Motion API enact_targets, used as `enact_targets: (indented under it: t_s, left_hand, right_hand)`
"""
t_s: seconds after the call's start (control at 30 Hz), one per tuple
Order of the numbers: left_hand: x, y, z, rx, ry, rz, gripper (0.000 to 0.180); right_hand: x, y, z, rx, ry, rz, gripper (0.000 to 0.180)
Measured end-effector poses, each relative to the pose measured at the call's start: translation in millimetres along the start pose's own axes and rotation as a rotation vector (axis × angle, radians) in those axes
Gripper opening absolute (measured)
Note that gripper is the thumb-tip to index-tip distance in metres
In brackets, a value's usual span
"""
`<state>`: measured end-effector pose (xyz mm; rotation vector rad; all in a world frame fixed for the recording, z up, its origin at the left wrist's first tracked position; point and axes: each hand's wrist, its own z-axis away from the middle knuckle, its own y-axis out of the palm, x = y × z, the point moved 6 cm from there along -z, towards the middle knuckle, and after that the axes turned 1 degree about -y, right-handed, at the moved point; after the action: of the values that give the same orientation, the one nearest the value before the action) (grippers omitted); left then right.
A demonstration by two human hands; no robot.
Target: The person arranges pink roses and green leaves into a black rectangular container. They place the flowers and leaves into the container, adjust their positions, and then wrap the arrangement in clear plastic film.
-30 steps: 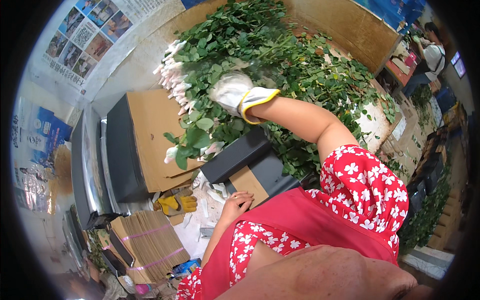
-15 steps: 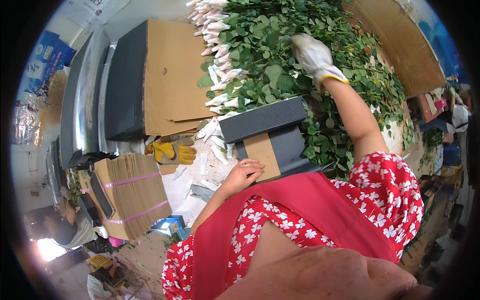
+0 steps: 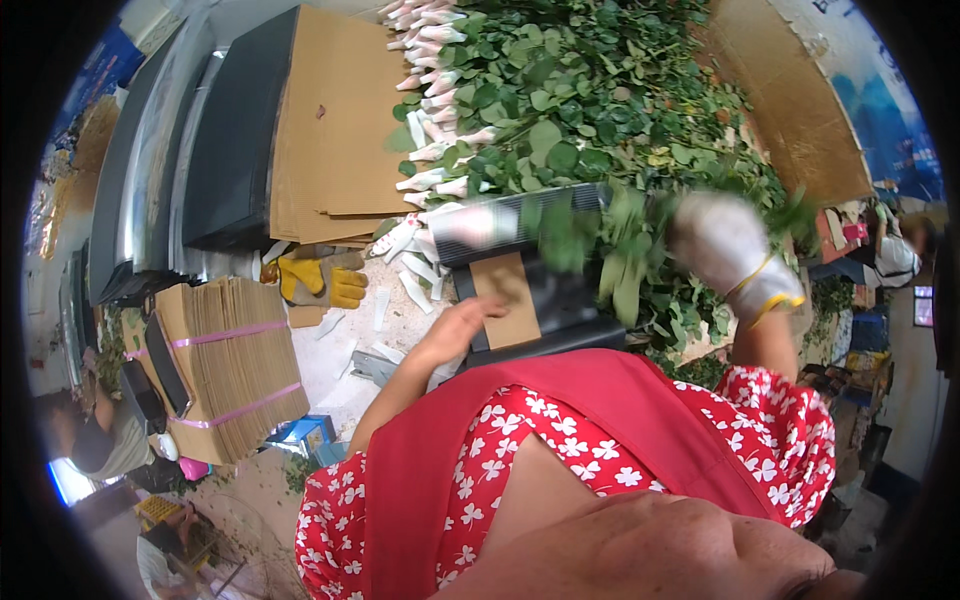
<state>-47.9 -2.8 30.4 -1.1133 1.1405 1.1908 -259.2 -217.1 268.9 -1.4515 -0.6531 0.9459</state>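
Observation:
My right hand (image 3: 715, 240), in a white glove with a yellow cuff, is blurred by motion and closed on leafy flower stems (image 3: 620, 250). Their leaves and a smeared pale wrapped head pass over a black ridged block (image 3: 450, 235). My bare left hand (image 3: 460, 328) reaches with fingers stretched onto a brown cardboard strip (image 3: 507, 305), which lies across a black sheet (image 3: 565, 300). Beyond the block spreads a thick pile of leafy stems (image 3: 590, 90). White-sleeved flower heads (image 3: 430, 110) line that pile's left side.
Cardboard sheets (image 3: 345, 110) stand left of the flowers. A bundle of cardboard pieces (image 3: 240, 370) has pink straps. Yellow-grey gloves (image 3: 320, 282), loose white sleeves (image 3: 415, 290) and a grey stapler (image 3: 373, 366) lie nearby. A cardboard wall (image 3: 790, 100) bounds the right side.
My right hand has come back from the pile toward me, bringing leafy stems over the ridged block. My left hand stays by the cardboard strip, its fingers more stretched. The whole view has shifted slightly.

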Motion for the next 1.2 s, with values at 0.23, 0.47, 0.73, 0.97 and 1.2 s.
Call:
enact_targets:
  t_s: [0.23,0.47,0.73,0.97,1.2]
  left_hand:
    - [-18,5,3,0.296,0.038,-0.358,0.028]
    - [-24,6,-2,0.206,0.023,-0.478,0.048]
    - [1,6,14,0.057,0.204,-0.346,0.034]
    - [9,0,8,-0.106,0.251,-0.390,0.045]
    - [-10,-1,7,0.027,0.228,-0.426,0.033]
  right_hand:
    - [11,53,-49,0.083,-0.011,-0.269,0.019]
    - [-95,212,-253,0.186,0.147,-0.145,0.044]
    - [-22,-55,-112,-0.596,-0.194,-0.041,0.022]
    - [53,116,21,0.522,-0.135,-0.585,0.033]
    - [67,162,30,0.334,-0.252,-0.500,0.034]
